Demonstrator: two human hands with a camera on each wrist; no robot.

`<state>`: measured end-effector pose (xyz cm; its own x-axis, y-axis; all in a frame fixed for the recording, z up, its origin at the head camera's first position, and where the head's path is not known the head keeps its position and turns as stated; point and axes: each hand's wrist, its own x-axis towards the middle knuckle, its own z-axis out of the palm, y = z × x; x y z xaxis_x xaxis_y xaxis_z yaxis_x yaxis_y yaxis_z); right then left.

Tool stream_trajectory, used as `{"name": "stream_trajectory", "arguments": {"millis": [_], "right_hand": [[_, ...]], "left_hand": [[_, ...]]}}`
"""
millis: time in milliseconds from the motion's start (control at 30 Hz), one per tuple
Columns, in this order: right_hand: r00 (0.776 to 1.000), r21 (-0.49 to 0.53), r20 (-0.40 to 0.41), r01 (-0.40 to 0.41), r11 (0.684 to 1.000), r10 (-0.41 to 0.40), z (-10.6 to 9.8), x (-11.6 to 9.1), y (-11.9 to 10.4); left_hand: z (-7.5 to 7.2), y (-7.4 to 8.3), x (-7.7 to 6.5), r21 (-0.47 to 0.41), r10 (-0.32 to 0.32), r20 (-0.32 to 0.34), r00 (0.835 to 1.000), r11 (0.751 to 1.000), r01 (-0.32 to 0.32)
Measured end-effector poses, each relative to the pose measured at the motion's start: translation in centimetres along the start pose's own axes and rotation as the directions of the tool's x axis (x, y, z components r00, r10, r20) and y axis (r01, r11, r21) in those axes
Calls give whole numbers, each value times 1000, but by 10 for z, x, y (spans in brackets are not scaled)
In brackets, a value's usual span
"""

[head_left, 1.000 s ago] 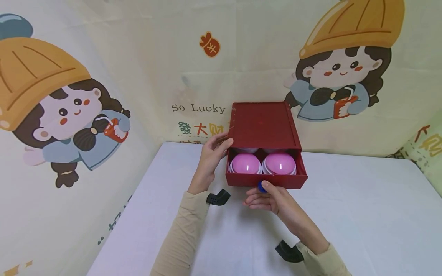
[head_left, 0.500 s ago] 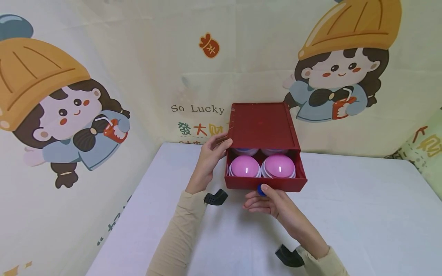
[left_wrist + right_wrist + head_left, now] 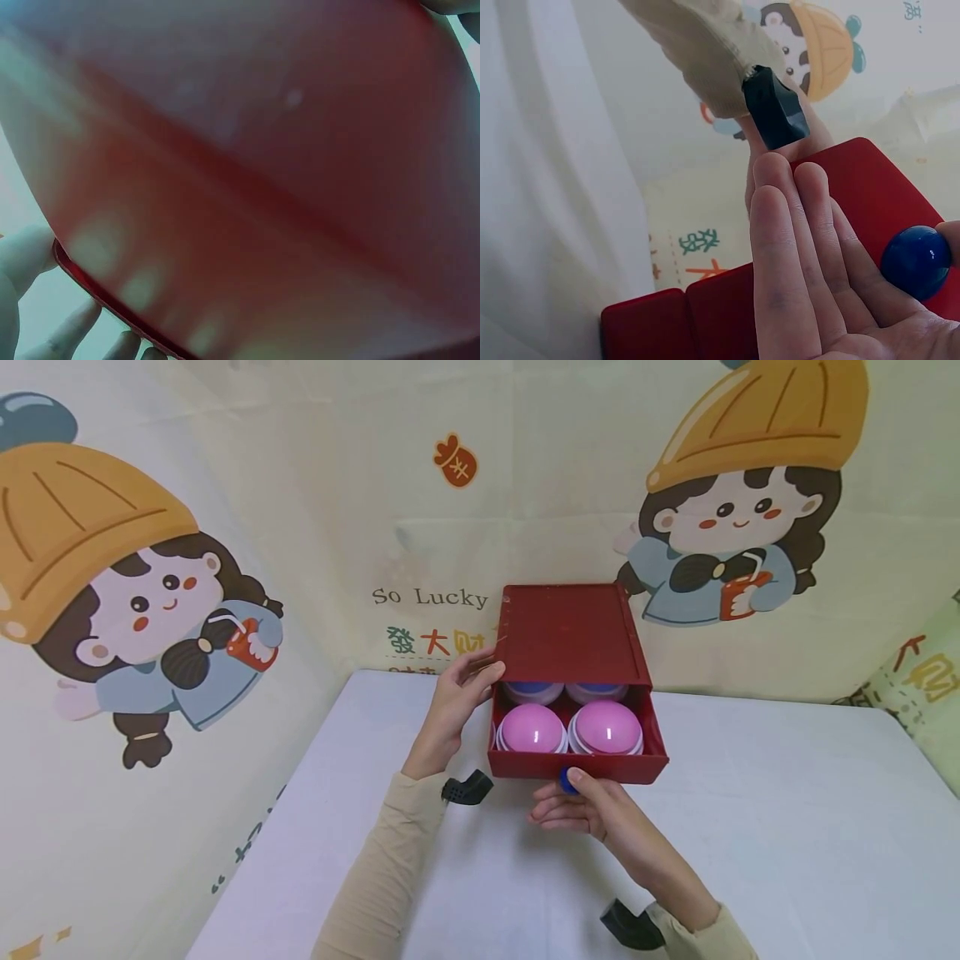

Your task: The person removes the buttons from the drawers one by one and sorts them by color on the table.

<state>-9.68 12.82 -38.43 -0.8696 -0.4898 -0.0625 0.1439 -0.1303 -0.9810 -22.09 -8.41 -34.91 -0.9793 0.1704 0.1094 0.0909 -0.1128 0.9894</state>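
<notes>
In the head view a red box (image 3: 573, 635) has a red drawer (image 3: 577, 767) slid partly out of its front. Inside the drawer sit two round white things with pink domed tops (image 3: 533, 729). Behind them are two white ones with blue tops (image 3: 596, 691), partly covered by the box's upper panel. My left hand (image 3: 453, 706) grips the box's left side; up close in the left wrist view, fingers (image 3: 71, 326) lie along its red edge. My right hand (image 3: 600, 814) pinches the blue ball knob (image 3: 915, 262) on the drawer front, its other fingers extended.
A white-covered table (image 3: 787, 827) lies under the box. Behind it stands a cream cloth backdrop (image 3: 337, 485) with cartoon figures and lettering. Black camera pieces (image 3: 632, 927) stick out from both wrists.
My right hand has drawn the drawer a little further toward me by its knob. More of the blue-topped things shows. The left hand stays on the box's side.
</notes>
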Motion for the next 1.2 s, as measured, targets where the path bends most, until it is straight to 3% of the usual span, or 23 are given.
{"name": "stream_trajectory", "arguments": {"millis": [367, 1200], "right_hand": [[999, -1, 22, 25, 1000, -25, 1, -3, 2], [999, 25, 31, -7, 1000, 6, 6, -10, 4]], "left_hand": [[-2, -9, 4, 6, 13, -10, 1000, 1000, -13], [-4, -6, 2, 28, -13, -4, 1000, 1000, 13]]}}
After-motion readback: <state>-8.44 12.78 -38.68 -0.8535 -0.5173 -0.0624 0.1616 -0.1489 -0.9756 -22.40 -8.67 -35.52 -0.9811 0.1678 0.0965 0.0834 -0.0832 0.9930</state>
